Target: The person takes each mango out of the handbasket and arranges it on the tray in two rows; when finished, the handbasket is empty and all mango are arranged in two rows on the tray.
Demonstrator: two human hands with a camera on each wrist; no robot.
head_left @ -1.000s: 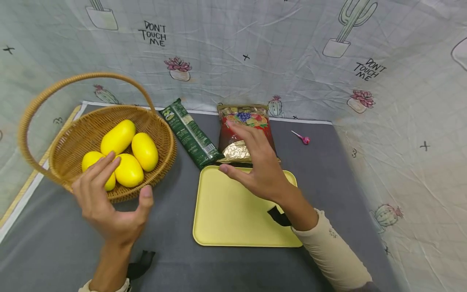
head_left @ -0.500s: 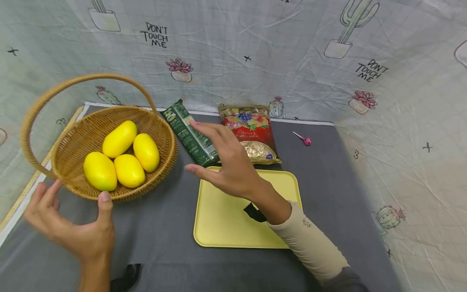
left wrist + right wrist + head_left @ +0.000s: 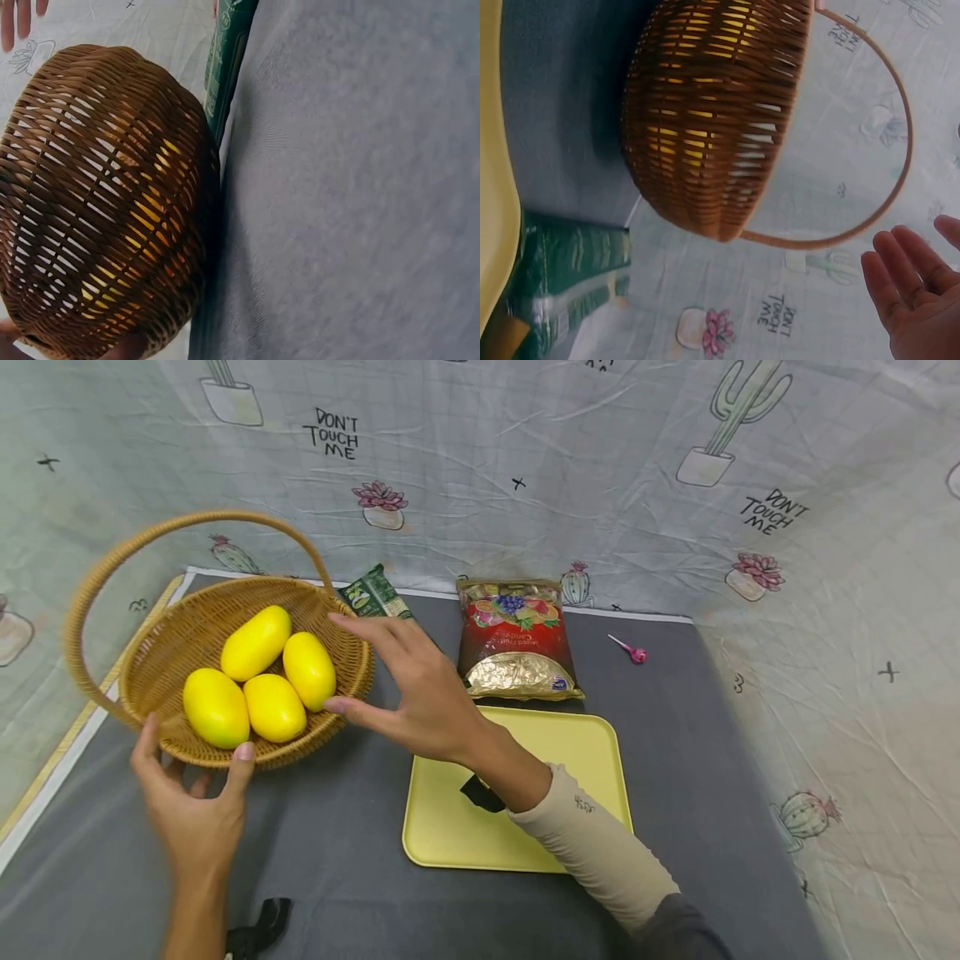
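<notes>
A brown wicker basket (image 3: 161, 652) with a tall arched handle (image 3: 112, 568) stands at the left. Inside lie several yellow mangoes (image 3: 256, 642). My left hand (image 3: 193, 818) holds the basket's near rim, thumb and index finger at its edge and other fingers partly hidden against the woven side. Over the right part of the basket, my right hand (image 3: 420, 697) reaches with fingers spread and nothing held; its fingertips overlap the rim in the head view. From the right wrist view, the right hand (image 3: 922, 300) shows beside the handle, apart from the basket wall (image 3: 712, 120).
A yellow tray (image 3: 525, 818) lies in the middle, partly under my right forearm. Behind it are a red and gold candy bag (image 3: 517, 627) and a green packet (image 3: 371, 593), mostly hidden by my hand. A pink lollipop (image 3: 636, 654) lies at the right. Printed cloth walls surround the table.
My right hand has moved left from above the tray and candy bag to the basket's right side. My left hand swung left off the mangoes, then came to the near rim.
</notes>
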